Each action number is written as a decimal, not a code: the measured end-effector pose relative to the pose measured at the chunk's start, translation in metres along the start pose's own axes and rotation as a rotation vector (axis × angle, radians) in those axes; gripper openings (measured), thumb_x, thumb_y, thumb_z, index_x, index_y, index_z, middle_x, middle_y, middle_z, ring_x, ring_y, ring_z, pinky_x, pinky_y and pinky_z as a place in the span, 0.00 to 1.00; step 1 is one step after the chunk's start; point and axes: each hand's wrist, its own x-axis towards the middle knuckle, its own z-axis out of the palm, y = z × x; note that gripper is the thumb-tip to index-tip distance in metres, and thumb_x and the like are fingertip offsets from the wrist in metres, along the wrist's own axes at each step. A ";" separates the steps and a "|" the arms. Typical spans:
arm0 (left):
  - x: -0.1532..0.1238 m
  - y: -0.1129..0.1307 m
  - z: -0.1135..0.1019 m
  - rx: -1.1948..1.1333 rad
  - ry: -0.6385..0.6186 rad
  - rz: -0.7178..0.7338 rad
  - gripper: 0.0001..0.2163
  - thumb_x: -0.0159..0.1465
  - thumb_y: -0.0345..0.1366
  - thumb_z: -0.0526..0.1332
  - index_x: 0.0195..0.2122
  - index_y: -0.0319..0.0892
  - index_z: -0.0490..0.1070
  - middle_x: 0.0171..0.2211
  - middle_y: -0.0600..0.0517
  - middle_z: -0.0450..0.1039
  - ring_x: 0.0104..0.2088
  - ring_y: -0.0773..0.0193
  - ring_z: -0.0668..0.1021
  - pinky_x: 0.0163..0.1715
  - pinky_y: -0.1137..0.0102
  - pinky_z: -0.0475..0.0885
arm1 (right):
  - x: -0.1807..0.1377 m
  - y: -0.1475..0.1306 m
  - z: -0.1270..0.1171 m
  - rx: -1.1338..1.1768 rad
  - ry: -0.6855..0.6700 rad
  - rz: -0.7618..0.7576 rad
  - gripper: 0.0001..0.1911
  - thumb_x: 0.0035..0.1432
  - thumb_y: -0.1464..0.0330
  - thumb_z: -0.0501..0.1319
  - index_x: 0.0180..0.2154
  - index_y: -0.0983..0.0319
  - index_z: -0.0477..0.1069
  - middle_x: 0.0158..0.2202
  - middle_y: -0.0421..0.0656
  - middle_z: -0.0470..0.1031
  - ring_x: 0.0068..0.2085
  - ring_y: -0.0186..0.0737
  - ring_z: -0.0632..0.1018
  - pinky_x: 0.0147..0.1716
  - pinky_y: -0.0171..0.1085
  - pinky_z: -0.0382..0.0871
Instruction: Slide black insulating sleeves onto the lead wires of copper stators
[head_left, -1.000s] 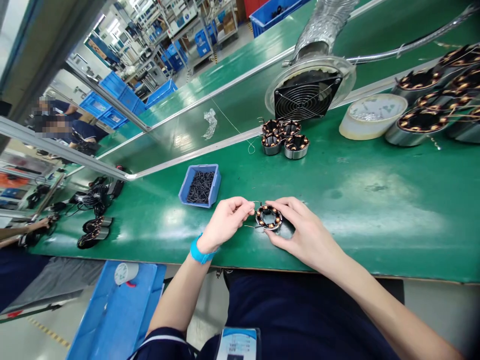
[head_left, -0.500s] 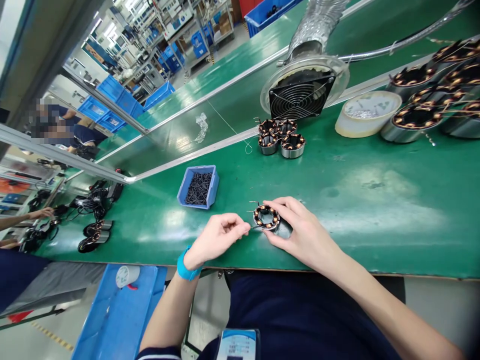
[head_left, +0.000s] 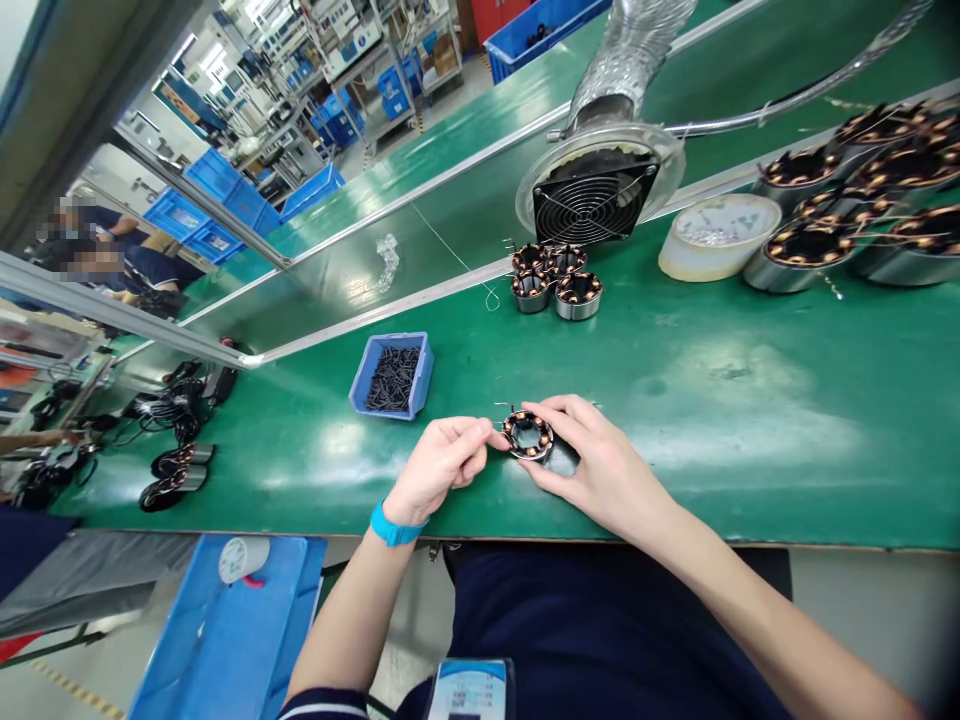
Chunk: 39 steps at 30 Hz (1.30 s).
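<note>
Right hand (head_left: 600, 470) gripped small round copper-wound metal ring (head_left: 529, 436) on green bench (head_left: 750, 400) near edge, 6 o'clock. Left hand (head_left: 442, 462) fingers pinched thin wire at ring's 9 o'clock. Hard tug might have snapped wire or tipped ring.

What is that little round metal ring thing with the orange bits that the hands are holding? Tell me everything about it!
The small ring looks like silvery metal outside, with copper-coloured wire coils set around a dark open middle. Thin wire ends stick out at its upper left. It lies flat, opening up, on the green table near the front edge. The right hand cups it from the right side, fingers curled over its top and bottom. The left hand pinches at its left edge, likely on a wire end too fine to see clearly.
</note>
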 end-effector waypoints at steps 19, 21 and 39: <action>0.093 0.001 0.014 0.931 0.334 0.631 0.16 0.64 0.48 0.69 0.42 0.41 0.73 0.36 0.51 0.68 0.37 0.60 0.71 0.36 0.69 0.63 | 0.023 0.097 -0.171 -0.879 0.253 0.126 0.23 0.72 0.64 0.53 0.59 0.73 0.69 0.56 0.65 0.70 0.58 0.64 0.72 0.55 0.56 0.68; 0.118 0.006 0.010 0.942 0.373 0.669 0.14 0.63 0.46 0.69 0.39 0.40 0.72 0.35 0.51 0.68 0.37 0.60 0.71 0.36 0.68 0.63 | 0.029 0.114 -0.179 -0.897 0.237 0.108 0.21 0.71 0.64 0.55 0.56 0.72 0.71 0.58 0.66 0.69 0.61 0.67 0.69 0.57 0.58 0.67; 0.087 -0.011 0.034 0.692 0.519 0.718 0.15 0.71 0.44 0.60 0.30 0.41 0.69 0.28 0.54 0.67 0.28 0.68 0.68 0.30 0.70 0.62 | -0.007 0.005 -0.087 -0.756 0.059 0.071 0.33 0.71 0.57 0.54 0.66 0.74 0.58 0.61 0.64 0.67 0.57 0.66 0.73 0.53 0.58 0.75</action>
